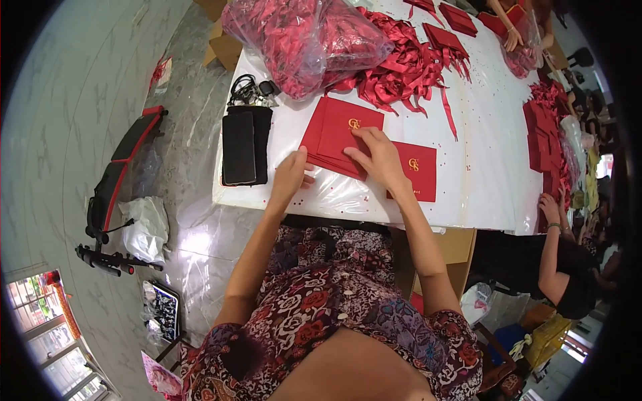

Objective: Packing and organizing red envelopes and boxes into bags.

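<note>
A small fanned stack of flat red cards (pixel 332 134) with a gold emblem lies on the white-covered table in front of me. At its lower left edge is my left hand (pixel 291 176), the thumb against the cards and the other fingers apart from it, slightly bent. My right hand (pixel 380 158) rests on the stack's right part, thumb and fingers spread over the top card and partly covering the emblem. Another red card (pixel 420 175) with the same gold emblem lies flat beside the stack, partly under my right wrist.
A clear plastic bag of red items (pixel 301 47) and a heap of red ribbons (pixel 401 67) lie beyond the stack. At the left are a black phone (pixel 239 148) and a cable (pixel 246 90). Other people's hands (pixel 513 39) work at the table's far and right sides.
</note>
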A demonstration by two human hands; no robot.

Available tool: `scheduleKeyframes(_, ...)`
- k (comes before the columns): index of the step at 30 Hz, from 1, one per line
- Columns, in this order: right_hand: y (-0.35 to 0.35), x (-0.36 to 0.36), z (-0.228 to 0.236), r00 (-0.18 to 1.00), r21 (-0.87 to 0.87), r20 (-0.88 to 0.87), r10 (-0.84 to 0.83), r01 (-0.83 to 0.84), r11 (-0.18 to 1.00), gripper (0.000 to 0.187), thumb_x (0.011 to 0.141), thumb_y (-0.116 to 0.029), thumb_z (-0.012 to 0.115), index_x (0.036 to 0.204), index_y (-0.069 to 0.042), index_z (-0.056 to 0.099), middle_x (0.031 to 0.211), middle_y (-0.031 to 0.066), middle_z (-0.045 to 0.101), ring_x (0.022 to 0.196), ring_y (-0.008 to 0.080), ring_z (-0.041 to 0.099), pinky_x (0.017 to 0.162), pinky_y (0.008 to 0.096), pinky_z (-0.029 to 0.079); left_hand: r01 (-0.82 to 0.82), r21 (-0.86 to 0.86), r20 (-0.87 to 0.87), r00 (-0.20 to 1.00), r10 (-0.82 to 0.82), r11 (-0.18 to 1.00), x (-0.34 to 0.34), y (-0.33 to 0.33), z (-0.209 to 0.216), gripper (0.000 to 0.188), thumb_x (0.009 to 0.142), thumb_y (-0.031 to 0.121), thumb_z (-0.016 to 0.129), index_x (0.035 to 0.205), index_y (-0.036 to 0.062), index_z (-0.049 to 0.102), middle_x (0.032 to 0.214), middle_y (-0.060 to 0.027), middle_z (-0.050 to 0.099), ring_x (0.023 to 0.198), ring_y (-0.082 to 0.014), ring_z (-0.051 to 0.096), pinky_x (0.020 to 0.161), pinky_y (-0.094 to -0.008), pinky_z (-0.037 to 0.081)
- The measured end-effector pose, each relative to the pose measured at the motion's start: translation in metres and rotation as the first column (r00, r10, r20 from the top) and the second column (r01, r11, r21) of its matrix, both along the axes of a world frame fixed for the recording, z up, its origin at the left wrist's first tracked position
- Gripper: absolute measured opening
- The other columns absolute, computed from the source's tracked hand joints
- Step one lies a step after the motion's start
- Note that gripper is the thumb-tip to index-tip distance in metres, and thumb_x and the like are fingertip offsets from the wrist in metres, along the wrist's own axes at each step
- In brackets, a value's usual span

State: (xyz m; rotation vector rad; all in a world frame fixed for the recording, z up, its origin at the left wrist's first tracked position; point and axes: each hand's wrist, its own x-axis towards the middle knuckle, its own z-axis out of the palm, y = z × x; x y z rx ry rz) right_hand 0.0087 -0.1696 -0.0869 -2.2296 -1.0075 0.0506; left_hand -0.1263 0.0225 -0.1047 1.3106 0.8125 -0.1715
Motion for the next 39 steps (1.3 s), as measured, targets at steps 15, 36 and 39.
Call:
scheduleKeyframes(15, 0.024, -0.031, -0.014, 0.983, -0.073, 0.155, -0.099, 0.111, 0.991, 0.092, 0.073, -0.039, 0.08, 0.14, 0.008, 0.038, 0.138, 0.0275, 0.043, 0.126, 0.0433, 0.042, 0.104, 0.0492, 0.037, -0.353, 0.728, 0.528, 0.836, -0.151, 0.588, 0.01, -0.066, 0.018, 0.045, 0.093, 0.02, 0.06, 0.127, -0.0088, 0.053, 0.117, -0.0237, 0.053, 0.105, -0.0369, 0.054, 0.094, -0.0417, 0.043)
scheduleKeyframes(36, 0.004, -0.025, 0.006, 0.972, 0.33, -0.032, -0.232, 0.229, 0.916, 0.047, 0.094, -0.004, 0.053, 0.14, -0.002, 0.045, 0.131, 0.022, 0.054, 0.118, 0.0379, 0.056, 0.099, 0.0403, 0.045, -0.196, 0.795, 0.278, 0.959, -0.057, 0.575, 0.012, -0.009, -0.036, 0.076, 0.075, 0.028, 0.082, 0.135, -0.0038, 0.049, 0.104, -0.0178, 0.057, 0.093, -0.0322, 0.056, 0.085, -0.04, 0.046)
scheduleKeyframes(39, 0.016, -0.03, -0.005, 0.99, 0.14, 0.094, -0.104, 0.091, 0.986, 0.065, 0.08, 0.0, 0.06, 0.143, -0.003, 0.041, 0.139, 0.021, 0.048, 0.128, 0.0398, 0.046, 0.107, 0.0445, 0.038, -0.143, 0.954, 0.185, 0.972, -0.143, 0.264, 0.012, -0.007, -0.029, 0.072, 0.076, 0.025, 0.081, 0.134, -0.0037, 0.05, 0.101, -0.0173, 0.058, 0.09, -0.0306, 0.061, 0.079, -0.0372, 0.051)
